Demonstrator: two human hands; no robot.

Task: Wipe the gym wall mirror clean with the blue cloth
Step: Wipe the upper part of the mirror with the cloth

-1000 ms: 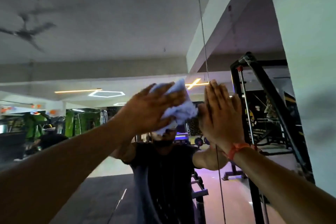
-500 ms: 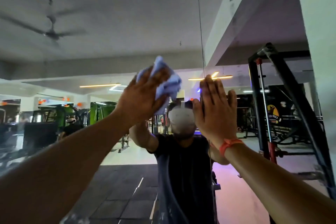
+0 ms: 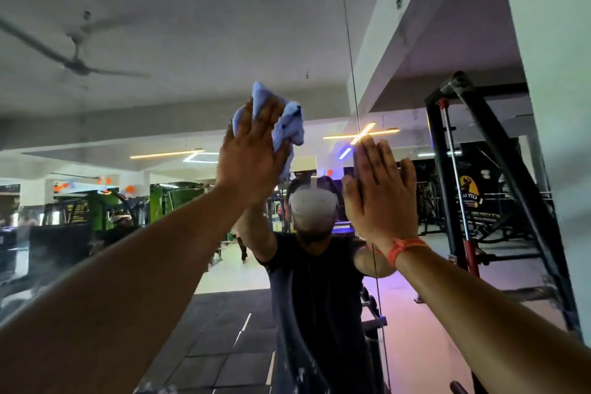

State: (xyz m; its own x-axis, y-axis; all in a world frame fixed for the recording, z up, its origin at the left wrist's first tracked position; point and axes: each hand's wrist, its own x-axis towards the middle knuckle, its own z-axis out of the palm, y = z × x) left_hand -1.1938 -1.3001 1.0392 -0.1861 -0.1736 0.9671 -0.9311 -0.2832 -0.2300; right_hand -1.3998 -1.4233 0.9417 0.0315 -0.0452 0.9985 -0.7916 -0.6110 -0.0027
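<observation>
STEP: wiping high | left hand [image 3: 252, 160] grip closing on blue cloth [image 3: 287, 125], pressing it against mirror [image 3: 160, 41] | right hand [image 3: 380, 195] lying open, flat on glass | RISK: bracing palm is smearing wiped glass; bunched cloth is slipping.

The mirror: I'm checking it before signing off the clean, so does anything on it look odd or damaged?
No damage shows. Whitish smears or spatter mark the mirror near its bottom edge, well below the blue cloth under the left hand.
</observation>
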